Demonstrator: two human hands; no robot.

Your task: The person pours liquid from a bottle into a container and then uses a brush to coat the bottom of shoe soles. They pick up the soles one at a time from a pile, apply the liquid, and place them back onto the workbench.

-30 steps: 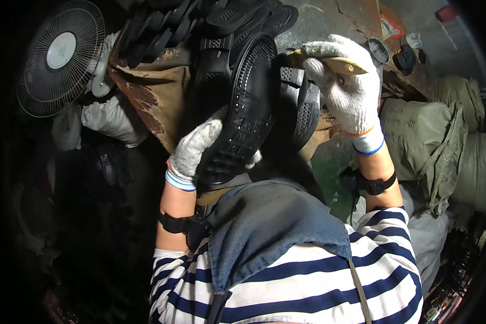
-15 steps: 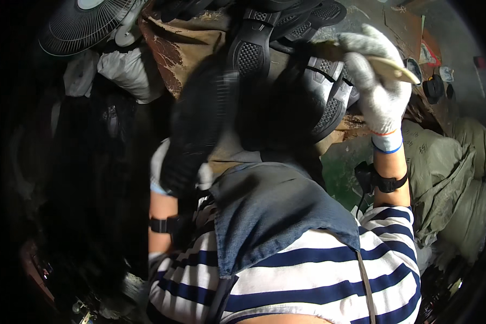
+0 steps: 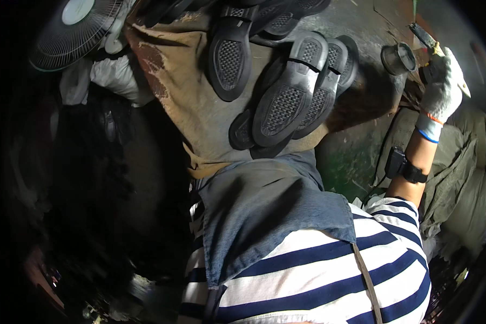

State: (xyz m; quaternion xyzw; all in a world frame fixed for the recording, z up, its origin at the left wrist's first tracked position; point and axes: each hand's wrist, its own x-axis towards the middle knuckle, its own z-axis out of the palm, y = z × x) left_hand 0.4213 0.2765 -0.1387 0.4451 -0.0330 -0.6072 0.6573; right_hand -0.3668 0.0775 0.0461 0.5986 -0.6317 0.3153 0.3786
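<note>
My right hand (image 3: 440, 92), in a white knit glove, is stretched out to the far right. Its fingers are closed on a brush with a pale, flat handle (image 3: 465, 86); the brush's other end is hidden. Just beyond the fingertips is a dark, narrow piece (image 3: 424, 35) below a green cord. My left hand is out of view. On the brown cloth (image 3: 186, 70) before me lie black shoe soles, textured side up: a single one (image 3: 230, 65) at the left, and an overlapping group with a shiny-topped sole (image 3: 289, 97) uppermost.
A round, grey, tin-like container (image 3: 398, 58) stands left of my right hand. More soles (image 3: 286, 19) lie at the far edge. A fan (image 3: 78, 32) and a white bag (image 3: 113, 78) are at the far left. Olive-green sacks (image 3: 459, 162) lie at the right.
My right hand has moved farther right with the brush, away from the soles. My left hand, which held a black sole at the left, has gone out of view.
</note>
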